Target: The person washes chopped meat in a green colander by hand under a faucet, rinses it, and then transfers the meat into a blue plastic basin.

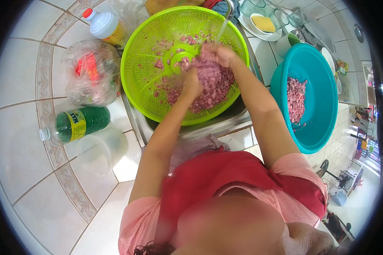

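Note:
A lime-green plastic colander (140, 95) rests over a steel sink (137, 118), with pink chopped meat (207, 102) heaped in its near right part. My left hand (193, 84) is in the meat, fingers partly hidden by it. Just beyond, my right hand (220, 54) is blurred by motion, its fingers curled at the same clump. Between both hands a mass of meat looks blurred too. Water runs from the faucet (230, 11) into the colander close to my right hand. Scattered bits cling to the colander's ribbed wall.
At right, a teal plastic basin (320, 105) holds more chopped meat (296, 100). Left of the sink are a white bottle with a red cap (105, 25), a plastic bag (99, 70), a green bottle (83, 124) and a clear container (103, 149). Dishes (242, 24) stand behind right.

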A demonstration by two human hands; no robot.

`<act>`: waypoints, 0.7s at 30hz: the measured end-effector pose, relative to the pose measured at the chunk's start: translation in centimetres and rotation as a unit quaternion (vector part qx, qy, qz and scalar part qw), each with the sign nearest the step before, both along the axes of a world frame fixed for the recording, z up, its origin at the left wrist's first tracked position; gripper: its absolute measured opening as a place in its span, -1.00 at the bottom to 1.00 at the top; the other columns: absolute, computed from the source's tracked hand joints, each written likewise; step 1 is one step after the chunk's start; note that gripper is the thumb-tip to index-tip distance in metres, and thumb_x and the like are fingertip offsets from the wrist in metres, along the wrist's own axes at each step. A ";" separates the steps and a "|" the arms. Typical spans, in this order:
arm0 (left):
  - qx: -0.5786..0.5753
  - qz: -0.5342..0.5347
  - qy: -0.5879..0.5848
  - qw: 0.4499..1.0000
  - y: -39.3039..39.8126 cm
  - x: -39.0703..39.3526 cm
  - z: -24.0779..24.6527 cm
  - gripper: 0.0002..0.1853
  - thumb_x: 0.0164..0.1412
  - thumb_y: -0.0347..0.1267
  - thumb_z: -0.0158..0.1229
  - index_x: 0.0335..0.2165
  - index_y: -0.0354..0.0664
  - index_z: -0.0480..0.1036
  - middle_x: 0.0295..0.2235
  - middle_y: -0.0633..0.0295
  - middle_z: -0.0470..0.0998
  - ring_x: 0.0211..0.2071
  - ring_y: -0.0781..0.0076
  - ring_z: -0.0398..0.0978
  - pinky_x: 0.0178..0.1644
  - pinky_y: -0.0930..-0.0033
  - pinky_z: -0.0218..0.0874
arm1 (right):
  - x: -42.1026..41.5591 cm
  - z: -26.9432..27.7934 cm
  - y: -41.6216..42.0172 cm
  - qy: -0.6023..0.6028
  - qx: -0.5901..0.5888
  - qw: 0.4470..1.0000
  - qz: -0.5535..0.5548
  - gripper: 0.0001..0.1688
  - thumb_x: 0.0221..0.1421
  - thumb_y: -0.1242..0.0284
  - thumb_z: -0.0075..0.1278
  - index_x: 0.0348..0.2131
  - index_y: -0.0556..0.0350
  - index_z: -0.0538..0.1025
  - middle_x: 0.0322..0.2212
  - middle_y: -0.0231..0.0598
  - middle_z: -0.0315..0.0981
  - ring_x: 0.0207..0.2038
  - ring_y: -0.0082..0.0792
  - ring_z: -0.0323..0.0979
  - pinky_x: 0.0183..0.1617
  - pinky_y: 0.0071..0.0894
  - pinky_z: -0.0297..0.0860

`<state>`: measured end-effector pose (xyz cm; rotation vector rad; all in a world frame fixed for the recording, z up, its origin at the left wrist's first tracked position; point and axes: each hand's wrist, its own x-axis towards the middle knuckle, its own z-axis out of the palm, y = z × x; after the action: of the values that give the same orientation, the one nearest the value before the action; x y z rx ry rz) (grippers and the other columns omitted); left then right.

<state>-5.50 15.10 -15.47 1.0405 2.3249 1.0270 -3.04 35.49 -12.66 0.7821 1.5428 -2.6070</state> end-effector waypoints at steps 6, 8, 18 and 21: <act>0.051 -0.139 -0.128 0.981 7.4 -2.6 5.7 -0.57 -0.07 -0.48 0.19 -0.14 -0.28 0.37 -0.10 -0.11 0.38 -0.05 -0.04 0.35 0.05 0.18 0.17 | -1.2 8.3 1.7 -0.018 0.027 0.999 0.043 -0.80 0.07 0.48 -0.04 -0.29 0.25 0.49 -0.42 -0.23 0.50 -0.39 -0.41 0.48 -0.30 -0.46 0.45; 0.138 -0.132 0.060 0.980 9.5 -4.9 2.3 -0.59 -0.03 -0.44 0.18 -0.12 -0.22 0.39 -0.11 -0.07 0.41 -0.09 0.01 0.39 0.01 0.20 0.22 | -2.0 11.2 0.3 -0.041 0.211 0.969 0.125 -0.81 0.05 0.51 -0.05 -0.31 0.24 0.51 -0.42 -0.22 0.52 -0.39 -0.42 0.49 -0.30 -0.48 0.44; 0.174 -0.120 -0.044 0.976 8.0 -8.4 8.1 -0.82 0.04 -0.52 0.04 -0.32 -0.29 0.49 -0.35 0.01 0.53 -0.24 0.13 0.49 -0.05 0.21 0.26 | 0.0 7.0 2.0 -0.107 0.530 0.839 0.057 -0.78 0.07 0.49 -0.08 -0.31 0.24 0.53 -0.41 -0.20 0.53 -0.34 -0.41 0.49 -0.24 -0.45 0.41; 0.080 -0.038 0.160 0.983 3.1 -8.7 6.5 -0.77 -0.03 -0.65 0.04 -0.31 -0.34 0.48 -0.43 -0.04 0.51 -0.32 0.02 0.47 -0.07 0.13 0.25 | -0.5 4.9 1.3 -0.105 0.216 0.968 -0.067 -0.75 0.14 0.43 -0.12 -0.27 0.25 0.50 -0.36 -0.12 0.52 -0.31 -0.33 0.49 -0.25 -0.36 0.42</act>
<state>-14.24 18.25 -8.95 1.4402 2.4566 1.0987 -3.49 36.83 -7.76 1.1825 2.0795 -2.1924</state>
